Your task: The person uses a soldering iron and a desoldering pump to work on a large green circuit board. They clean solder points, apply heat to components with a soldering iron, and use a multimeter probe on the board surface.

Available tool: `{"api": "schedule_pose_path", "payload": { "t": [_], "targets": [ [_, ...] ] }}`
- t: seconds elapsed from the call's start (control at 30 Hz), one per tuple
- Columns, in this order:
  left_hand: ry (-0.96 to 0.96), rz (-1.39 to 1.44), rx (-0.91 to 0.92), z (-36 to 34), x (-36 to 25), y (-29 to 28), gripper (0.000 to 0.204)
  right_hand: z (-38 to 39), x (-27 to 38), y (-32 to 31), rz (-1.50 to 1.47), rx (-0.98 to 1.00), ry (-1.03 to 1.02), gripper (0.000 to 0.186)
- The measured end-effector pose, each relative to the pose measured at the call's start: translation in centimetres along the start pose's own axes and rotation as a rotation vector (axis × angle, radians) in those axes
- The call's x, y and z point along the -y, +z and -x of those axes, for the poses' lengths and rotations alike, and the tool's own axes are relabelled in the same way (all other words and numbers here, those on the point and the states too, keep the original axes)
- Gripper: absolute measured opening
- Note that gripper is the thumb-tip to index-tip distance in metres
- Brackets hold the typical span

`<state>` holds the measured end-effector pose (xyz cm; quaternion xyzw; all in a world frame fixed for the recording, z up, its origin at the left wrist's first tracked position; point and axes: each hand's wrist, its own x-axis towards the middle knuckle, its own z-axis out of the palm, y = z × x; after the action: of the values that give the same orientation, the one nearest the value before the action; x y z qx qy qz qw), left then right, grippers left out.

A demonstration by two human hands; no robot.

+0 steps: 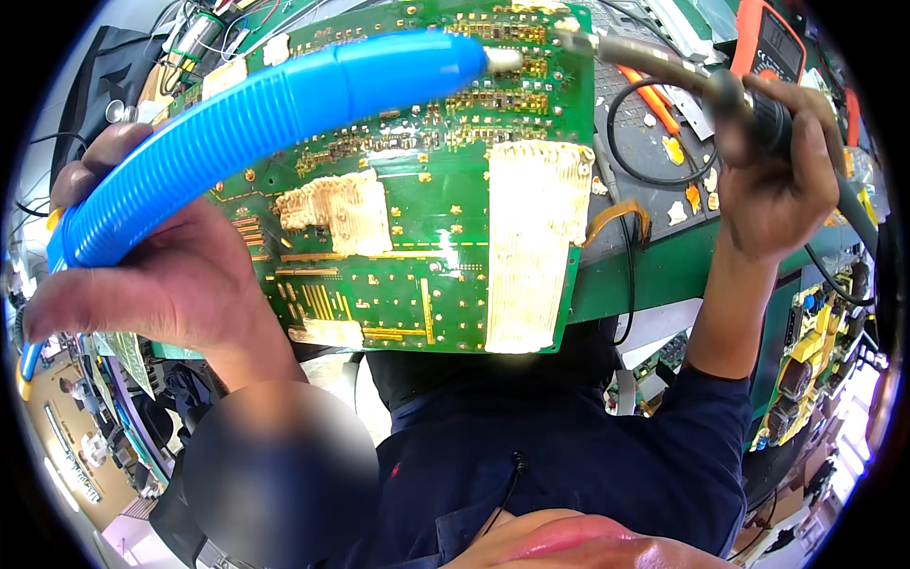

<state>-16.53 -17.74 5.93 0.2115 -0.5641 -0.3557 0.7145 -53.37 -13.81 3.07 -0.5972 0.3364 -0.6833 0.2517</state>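
My left hand (pixel 180 275) is closed round a blue ribbed solder sucker (pixel 284 100) with a white nozzle. It slants over a large green circuit board (pixel 427 209), its nozzle above rows of small parts near the far edge. In my right hand (pixel 782 180) is a soldering iron (pixel 654 62) with a dark grip and a brownish metal barrel. The iron points left over the board's far right corner, a short way from the nozzle. Whether either tip touches the board I cannot tell. Pale ribbed patches (pixel 536 247) cover parts of the board.
Right of the board, a grey mat (pixel 654 180) carries yellow and white crumbs, an orange-handled tool (pixel 649 100) and a looped black cable (pixel 614 142). An orange multimeter (pixel 770 43) stands at the far right. More circuit boards (pixel 806 360) sit lower right.
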Motion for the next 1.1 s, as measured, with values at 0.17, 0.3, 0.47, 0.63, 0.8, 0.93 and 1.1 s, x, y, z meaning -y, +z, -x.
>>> {"api": "schedule_pose_path", "payload": {
  "t": [0.17, 0.3, 0.47, 0.63, 0.8, 0.93, 1.1],
  "targets": [
    [-0.069, 0.17, 0.103, 0.2, -0.5, 0.1, 0.079, -0.1, 0.5, 0.7, 0.091, 0.1, -0.057, 0.036],
    [-0.046, 0.159, 0.094, 0.3, -0.5, 0.3, 0.077, -0.2, 0.2, 1.2, 0.053, 0.08, -0.045, 0.028],
    [0.007, 0.154, -0.051, 0.6, -0.7, 0.0, 0.072, 0.0, 0.6, 1.8, 0.115, -0.018, -0.025, 0.021],
    [0.129, -0.018, -0.094, -0.6, 0.3, -0.5, 0.068, -0.6, -0.2, 2.7, 0.107, -0.082, -0.144, 0.024],
    [0.23, -0.245, -0.323, -1.3, 0.6, 2.2, 0.04, -0.5, -0.2, 3.1, 0.293, -0.032, -0.098, 0.037],
    [0.24, -0.268, -0.24, -1.3, 0.5, 2.6, 0.037, -0.5, -0.6, 2.9, 0.207, 0.023, 0.034, 0.032],
    [0.631, -0.451, -0.177, -2.3, -0.4, 2.2, 0.04, -1.1, -1.1, 2.7, 0.191, 0.031, 0.1, 0.026]
  ]
}}
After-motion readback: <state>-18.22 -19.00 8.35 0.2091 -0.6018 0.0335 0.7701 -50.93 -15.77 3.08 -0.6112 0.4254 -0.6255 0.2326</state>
